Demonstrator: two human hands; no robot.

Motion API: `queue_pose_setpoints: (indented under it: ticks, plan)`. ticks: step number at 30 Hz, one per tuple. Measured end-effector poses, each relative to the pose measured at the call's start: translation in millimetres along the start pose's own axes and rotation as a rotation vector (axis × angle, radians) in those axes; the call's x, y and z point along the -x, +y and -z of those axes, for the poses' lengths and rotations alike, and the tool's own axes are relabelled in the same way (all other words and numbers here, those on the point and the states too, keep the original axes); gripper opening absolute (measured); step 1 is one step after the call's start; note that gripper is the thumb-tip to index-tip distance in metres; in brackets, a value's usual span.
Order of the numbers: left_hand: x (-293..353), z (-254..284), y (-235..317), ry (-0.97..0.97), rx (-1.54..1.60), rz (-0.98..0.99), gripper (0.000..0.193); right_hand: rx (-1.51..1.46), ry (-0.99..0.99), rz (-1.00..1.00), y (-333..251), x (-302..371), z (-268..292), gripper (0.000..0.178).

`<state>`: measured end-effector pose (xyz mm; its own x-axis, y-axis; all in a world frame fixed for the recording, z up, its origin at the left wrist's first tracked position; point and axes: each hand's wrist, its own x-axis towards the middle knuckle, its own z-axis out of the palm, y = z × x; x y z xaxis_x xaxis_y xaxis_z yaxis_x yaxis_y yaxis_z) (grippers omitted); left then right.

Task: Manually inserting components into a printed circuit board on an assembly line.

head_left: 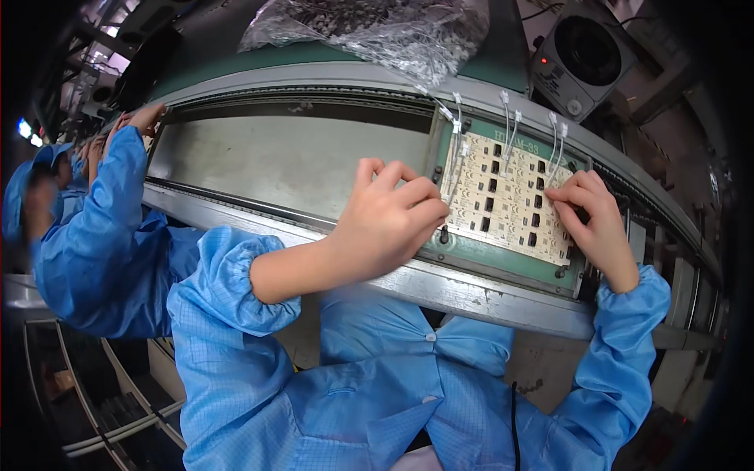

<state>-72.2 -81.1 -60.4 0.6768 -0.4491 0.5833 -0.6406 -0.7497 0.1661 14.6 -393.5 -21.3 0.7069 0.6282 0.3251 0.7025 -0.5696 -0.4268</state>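
Left hand [390, 216]: curled into a loose fist at the left edge of the cream panel, fingertips bunched together on a thin white lead; whether truly pinched on it cannot be told
Right hand [594, 224]: fingers drawn together and bent, tips pressed down on the right edge of the same panel, nothing seen clamped inside
Cream rectangular circuit-board panel with rows of small black parts [506, 200]: lying flat in the green carrier, between the two hands, to the right of the scene's middle
Green metal carrier frame [503, 259]: resting on the conveyor, holding the panel; near edge just beyond the grey rail
Thin white wire leads with small white plugs [510, 118]: several standing up from the far edge of the panel, leaning toward the far side
Grey conveyor belt [290, 161]: running left to right, bare stretch to the left of the carrier
Crumpled clear plastic bag [377, 31]: on the far side of the belt, above the middle
Grey box fan with round grille [585, 51]: far right, beyond the carrier, small red light beside it
Co-worker in blue smock [102, 235]: at the left, arm stretched to the conveyor's far left end
Own blue smock sleeves [228, 314]: cuffs gathered at both wrists, near edge
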Motion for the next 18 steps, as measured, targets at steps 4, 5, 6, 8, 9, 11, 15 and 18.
queue_pose_setpoints:
  ticks: [4,5,6,8,9,11,15,18]
  plan:
    - [1,3,2,-0.007,0.014,0.040,0.015,-0.007,-0.066,0.034,-6,-61,11,0.012]
    - [3,1,1,-0.007,0.034,0.071,0.015,-0.031,0.056,0.183,-8,-88,1,0.017]
    - [4,1,2,-0.011,0.053,0.105,0.015,-0.058,0.076,0.189,-22,-118,-3,0.022]
    - [4,2,3,-0.025,0.052,0.121,0.015,0.074,0.216,0.325,-17,-185,-26,0.029]
    - [3,2,3,-0.031,0.077,0.134,0.015,0.243,0.217,0.296,-5,-223,-38,0.030]
    - [-6,-3,2,-0.054,0.124,0.113,0.014,0.321,0.355,0.190,43,-291,-77,0.021]
    - [-4,1,-1,-0.055,0.188,0.214,0.010,0.273,0.258,0.123,31,-348,-97,0.024]
    - [-19,-2,5,-0.090,0.251,0.188,0.007,0.271,0.539,-0.071,83,-377,-77,0.024]
